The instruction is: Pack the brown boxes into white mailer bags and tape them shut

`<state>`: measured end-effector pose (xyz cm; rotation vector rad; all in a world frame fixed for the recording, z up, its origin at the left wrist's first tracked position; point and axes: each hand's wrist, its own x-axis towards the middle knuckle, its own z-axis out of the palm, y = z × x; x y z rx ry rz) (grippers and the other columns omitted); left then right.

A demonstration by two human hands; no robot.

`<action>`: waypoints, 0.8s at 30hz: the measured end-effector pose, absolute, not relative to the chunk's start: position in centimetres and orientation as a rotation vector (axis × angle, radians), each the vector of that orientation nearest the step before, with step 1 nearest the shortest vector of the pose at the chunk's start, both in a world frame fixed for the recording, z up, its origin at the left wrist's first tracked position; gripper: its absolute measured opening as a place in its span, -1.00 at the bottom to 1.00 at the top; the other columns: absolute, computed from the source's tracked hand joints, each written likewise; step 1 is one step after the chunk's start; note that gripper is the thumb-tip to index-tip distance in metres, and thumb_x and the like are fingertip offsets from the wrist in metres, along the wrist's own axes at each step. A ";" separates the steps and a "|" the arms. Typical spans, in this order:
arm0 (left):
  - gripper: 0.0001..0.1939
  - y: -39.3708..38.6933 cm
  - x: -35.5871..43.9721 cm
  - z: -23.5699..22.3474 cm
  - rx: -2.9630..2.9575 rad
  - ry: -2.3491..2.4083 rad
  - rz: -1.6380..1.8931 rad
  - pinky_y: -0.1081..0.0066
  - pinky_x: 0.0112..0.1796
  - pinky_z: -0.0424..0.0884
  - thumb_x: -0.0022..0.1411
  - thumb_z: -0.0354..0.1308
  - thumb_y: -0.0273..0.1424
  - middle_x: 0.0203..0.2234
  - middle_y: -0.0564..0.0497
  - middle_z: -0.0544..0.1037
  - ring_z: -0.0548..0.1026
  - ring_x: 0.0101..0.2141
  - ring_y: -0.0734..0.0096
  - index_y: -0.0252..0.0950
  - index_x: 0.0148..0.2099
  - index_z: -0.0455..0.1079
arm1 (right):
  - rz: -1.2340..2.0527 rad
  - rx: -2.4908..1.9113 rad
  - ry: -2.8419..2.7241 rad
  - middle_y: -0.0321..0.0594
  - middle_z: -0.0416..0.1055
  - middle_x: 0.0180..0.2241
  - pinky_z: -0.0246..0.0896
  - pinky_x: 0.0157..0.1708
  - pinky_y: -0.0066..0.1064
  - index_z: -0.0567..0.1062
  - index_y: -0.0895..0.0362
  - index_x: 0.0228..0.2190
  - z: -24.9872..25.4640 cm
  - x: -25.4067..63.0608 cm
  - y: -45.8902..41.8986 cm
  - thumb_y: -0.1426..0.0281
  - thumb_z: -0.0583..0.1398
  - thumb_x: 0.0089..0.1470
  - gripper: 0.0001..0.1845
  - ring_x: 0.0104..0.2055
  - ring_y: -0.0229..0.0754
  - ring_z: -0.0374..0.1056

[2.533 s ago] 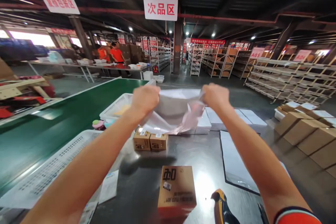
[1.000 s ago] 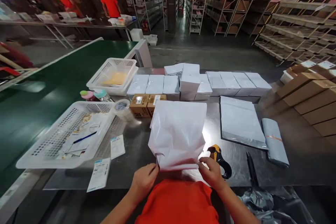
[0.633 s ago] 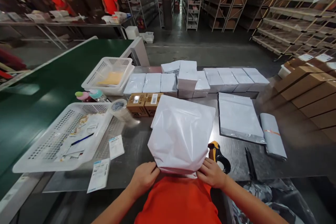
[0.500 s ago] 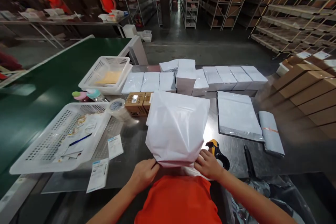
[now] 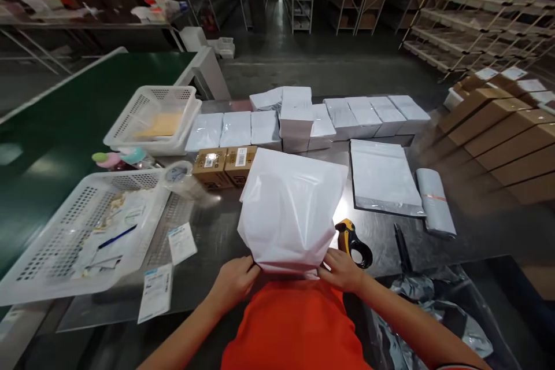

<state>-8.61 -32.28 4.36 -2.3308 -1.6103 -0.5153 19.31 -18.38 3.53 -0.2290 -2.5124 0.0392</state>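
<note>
A white plastic mailing bag (image 5: 291, 211) stands puffed out in front of my chest on the metal table. My left hand (image 5: 237, 280) is closed on its near left corner. At the near right corner, my right hand (image 5: 342, 269) pinches the bag's edge. What the bag contains, if anything, is hidden. Just right of my right hand lies a yellow and black tape dispenser (image 5: 353, 243). Two small brown boxes (image 5: 224, 166) sit behind the bag to the left. Two printed labels (image 5: 182, 243) lie left of my left hand.
White packages (image 5: 236, 129) line the table's back edge. A stack of flat mailing bags (image 5: 384, 176) and a rolled bundle (image 5: 436, 202) lie right. White baskets (image 5: 93, 182), tape rolls (image 5: 178, 173) and a green conveyor (image 5: 65, 107) are left. Brown cartons (image 5: 488, 110) stand far right.
The view has shifted slightly, so the table's things sit lower or further left. Both hands keep hold of the bag, whose near edge is drawn a little closer to my body.
</note>
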 end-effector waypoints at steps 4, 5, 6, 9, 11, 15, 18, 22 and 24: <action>-0.66 -32.0 -8.6 4.4 -2.353 -1.600 -0.488 0.37 -0.51 0.15 0.32 -0.15 -0.58 -0.58 0.03 0.43 0.35 -0.59 0.41 -0.24 -0.43 0.33 | -0.147 -0.248 -2.534 -0.12 0.41 -0.35 0.22 -0.37 -0.35 0.45 0.13 -0.45 3.3 18.6 -17.1 0.52 0.08 0.20 -0.78 -0.23 -0.10 0.33; -0.67 -32.0 -8.4 4.2 -2.350 -1.602 -0.481 0.36 -0.52 0.15 0.32 -0.14 -0.57 -0.59 0.04 0.43 0.35 -0.60 0.42 -0.24 -0.43 0.33 | -0.200 -0.276 -2.535 -0.07 0.43 -0.28 0.23 -0.33 -0.34 0.46 0.14 -0.43 3.1 18.4 -16.6 0.53 0.10 0.18 -0.80 -0.15 -0.06 0.34; -0.68 -32.0 -8.2 4.0 -2.338 -1.604 -0.479 0.36 -0.52 0.15 0.32 -0.12 -0.58 -0.60 0.05 0.42 0.34 -0.61 0.43 -0.24 -0.43 0.33 | -0.245 -0.293 -2.535 -0.03 0.43 -0.23 0.23 -0.30 -0.33 0.47 0.16 -0.43 2.9 18.2 -16.2 0.55 0.10 0.17 -0.81 -0.09 -0.03 0.33; -0.66 -32.0 -7.5 3.2 -2.258 -1.601 -0.519 0.35 -0.55 0.11 0.34 -0.11 -0.57 -0.67 0.08 0.36 0.30 -0.64 0.45 -0.25 -0.45 0.32 | -0.265 -0.335 -2.523 -0.08 0.45 -0.27 0.20 -0.34 -0.38 0.47 0.15 -0.45 1.7 17.9 -15.2 0.58 0.07 0.16 -0.77 -0.18 -0.13 0.34; -0.63 -32.0 -7.0 3.1 -2.220 -1.590 -0.578 0.34 -0.55 0.10 0.37 -0.11 -0.53 -0.69 0.09 0.33 0.27 -0.66 0.45 -0.25 -0.49 0.31 | -0.205 -0.393 -2.515 -0.15 0.45 -0.36 0.15 -0.39 -0.40 0.48 0.13 -0.45 0.5 18.0 -14.7 0.58 0.04 0.17 -0.72 -0.31 -0.20 0.31; -0.63 -32.2 -6.3 3.9 -2.252 -1.571 -0.664 0.35 -0.52 0.12 0.37 -0.05 -0.51 -0.68 0.10 0.31 0.25 -0.63 0.47 -0.26 -0.51 0.29 | -0.077 -0.621 -2.529 -0.09 0.49 -0.29 0.14 -0.38 -0.38 0.53 0.16 -0.33 -1.4 18.7 -13.8 0.63 0.00 0.14 -0.68 -0.30 -0.19 0.31; -0.65 -32.6 -6.7 3.9 -2.285 -1.591 -0.635 0.36 -0.51 0.13 0.37 -0.05 -0.52 -0.65 0.08 0.33 0.27 -0.61 0.47 -0.27 -0.48 0.33 | 0.102 -0.669 -2.633 -0.10 0.50 -0.32 0.14 -0.40 -0.38 0.55 0.16 -0.32 -2.2 19.0 -13.3 0.65 0.05 0.08 -0.70 -0.34 -0.18 0.31; -0.65 -32.8 -8.5 1.2 -2.312 -1.678 -0.591 0.37 -0.53 0.11 0.33 -0.08 -0.56 -0.65 0.04 0.37 0.28 -0.62 0.43 -0.26 -0.47 0.36 | 0.344 -0.681 -2.698 -0.12 0.49 -0.35 0.18 -0.40 -0.40 0.55 0.13 -0.41 -2.3 18.8 -12.3 0.63 0.13 0.00 -0.76 -0.34 -0.19 0.34; -0.68 -32.6 -9.5 -0.6 -2.307 -1.744 -0.588 0.41 -0.55 0.11 0.28 -0.06 -0.58 -0.67 0.04 0.36 0.28 -0.63 0.43 -0.26 -0.49 0.36 | 0.454 -0.799 -2.617 -0.04 0.50 -0.29 0.22 -0.39 -0.38 0.55 0.16 -0.38 -1.7 18.1 -11.1 0.57 0.09 0.08 -0.77 -0.30 -0.15 0.37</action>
